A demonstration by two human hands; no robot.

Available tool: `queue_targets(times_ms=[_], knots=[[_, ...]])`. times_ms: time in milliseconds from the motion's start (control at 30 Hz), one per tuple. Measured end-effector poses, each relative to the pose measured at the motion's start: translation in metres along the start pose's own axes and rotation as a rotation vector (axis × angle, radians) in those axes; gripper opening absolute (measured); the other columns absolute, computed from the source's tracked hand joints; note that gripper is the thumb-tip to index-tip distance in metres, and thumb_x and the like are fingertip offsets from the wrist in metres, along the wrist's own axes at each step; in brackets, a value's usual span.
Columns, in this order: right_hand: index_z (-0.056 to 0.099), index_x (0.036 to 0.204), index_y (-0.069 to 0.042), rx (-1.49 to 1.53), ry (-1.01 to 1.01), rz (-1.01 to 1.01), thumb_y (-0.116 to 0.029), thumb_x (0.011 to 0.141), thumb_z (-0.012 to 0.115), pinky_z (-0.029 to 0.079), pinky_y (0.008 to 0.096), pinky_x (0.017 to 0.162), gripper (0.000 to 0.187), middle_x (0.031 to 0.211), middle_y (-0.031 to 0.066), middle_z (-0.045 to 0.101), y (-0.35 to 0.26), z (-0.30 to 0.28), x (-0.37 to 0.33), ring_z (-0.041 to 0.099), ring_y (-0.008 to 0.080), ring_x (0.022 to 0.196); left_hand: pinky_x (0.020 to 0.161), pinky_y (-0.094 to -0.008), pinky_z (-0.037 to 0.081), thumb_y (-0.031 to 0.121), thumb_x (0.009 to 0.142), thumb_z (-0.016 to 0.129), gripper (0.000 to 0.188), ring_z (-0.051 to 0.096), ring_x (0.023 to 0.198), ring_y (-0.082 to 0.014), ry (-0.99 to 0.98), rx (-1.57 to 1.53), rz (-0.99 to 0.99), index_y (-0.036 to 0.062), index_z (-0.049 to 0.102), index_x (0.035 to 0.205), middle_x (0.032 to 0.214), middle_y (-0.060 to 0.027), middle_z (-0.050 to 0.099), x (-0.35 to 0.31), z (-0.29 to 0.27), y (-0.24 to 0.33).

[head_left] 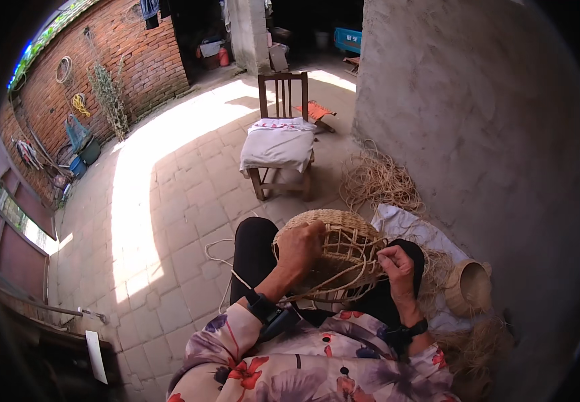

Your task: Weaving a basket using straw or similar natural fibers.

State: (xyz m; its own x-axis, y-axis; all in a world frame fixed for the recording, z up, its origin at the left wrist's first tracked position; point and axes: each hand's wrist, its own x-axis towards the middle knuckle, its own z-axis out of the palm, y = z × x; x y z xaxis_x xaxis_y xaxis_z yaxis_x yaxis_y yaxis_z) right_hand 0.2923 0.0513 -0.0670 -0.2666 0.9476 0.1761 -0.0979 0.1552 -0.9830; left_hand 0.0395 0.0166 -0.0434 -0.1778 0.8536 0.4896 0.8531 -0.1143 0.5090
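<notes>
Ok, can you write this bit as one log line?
left hand: on basket | right hand: at basket's right edge | basket: between knees | white cloth: on chair

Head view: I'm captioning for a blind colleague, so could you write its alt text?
A person's left hand and right hand work at a partly woven basket in their lap. A wooden chair draped with white cloth stands ahead; a heap of pale strands and a smaller basket lie to the right.

Basket (349, 253) sits on lap (252, 254). Chair (283, 76) stands beyond, cloth (278, 146) upon it. Strand pile (382, 182) lies right of chair.
</notes>
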Motion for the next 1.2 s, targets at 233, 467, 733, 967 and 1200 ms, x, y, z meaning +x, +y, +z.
queue_targets(times_ms=[233,467,733,967,1200], knots=[[0.064,0.096,-0.006,0.231,0.097,0.141,-0.010,0.091,0.065,0.036,0.0159,0.059,0.006,0.076,-0.0071,0.056,0.004,-0.018,-0.010,0.045,-0.0006,0.063,0.066,-0.0312,0.053,0.016,0.084,0.066,0.022,0.068,0.070,-0.0198,-0.372,-0.473,-0.207,0.0099,0.070,0.105,0.078,-0.0109,0.069,0.016,-0.024,0.006],[0.063,0.097,-0.007,0.245,0.059,0.122,-0.010,0.092,0.064,0.036,0.0162,0.058,0.007,0.075,-0.0076,0.054,0.004,-0.020,-0.010,0.045,-0.0001,0.063,0.064,-0.0248,0.053,0.006,0.083,0.069,0.026,0.064,0.069,-0.0107,-0.468,-0.744,-0.370,-0.0017,0.066,0.108,0.077,-0.0044,0.067,0.016,-0.048,-0.015],[0.062,0.097,-0.007,0.240,0.058,0.134,-0.009,0.092,0.065,0.034,0.0157,0.056,0.006,0.076,-0.0074,0.054,0.005,-0.020,-0.009,0.044,-0.0008,0.063,0.065,-0.0256,0.055,0.016,0.091,0.065,0.022,0.067,0.071,-0.0128,-0.493,-0.458,-0.375,-0.0032,0.067,0.101,0.082,-0.0069,0.069,0.002,-0.061,-0.049],[0.062,0.096,-0.007,0.239,0.064,0.139,-0.009,0.091,0.065,0.034,0.0163,0.055,0.006,0.075,-0.0072,0.054,0.007,-0.023,-0.009,0.043,-0.0001,0.062,0.062,-0.0230,0.053,0.017,0.091,0.065,0.017,0.066,0.070,-0.0086,-0.463,-0.822,-0.510,0.0000,0.069,0.094,0.080,-0.0027,0.068,0.001,-0.049,-0.045],[0.062,0.095,-0.007,0.307,0.072,0.160,-0.009,0.091,0.066,0.034,0.0163,0.055,0.005,0.075,-0.0070,0.055,0.002,-0.021,-0.011,0.043,-0.0002,0.061,0.065,-0.0333,0.054,0.014,0.080,0.066,0.014,0.069,0.068,-0.0217,-0.252,-0.347,-0.303,0.0041,0.070,0.089,0.071,-0.0122,0.068,-0.008,-0.031,-0.026]])
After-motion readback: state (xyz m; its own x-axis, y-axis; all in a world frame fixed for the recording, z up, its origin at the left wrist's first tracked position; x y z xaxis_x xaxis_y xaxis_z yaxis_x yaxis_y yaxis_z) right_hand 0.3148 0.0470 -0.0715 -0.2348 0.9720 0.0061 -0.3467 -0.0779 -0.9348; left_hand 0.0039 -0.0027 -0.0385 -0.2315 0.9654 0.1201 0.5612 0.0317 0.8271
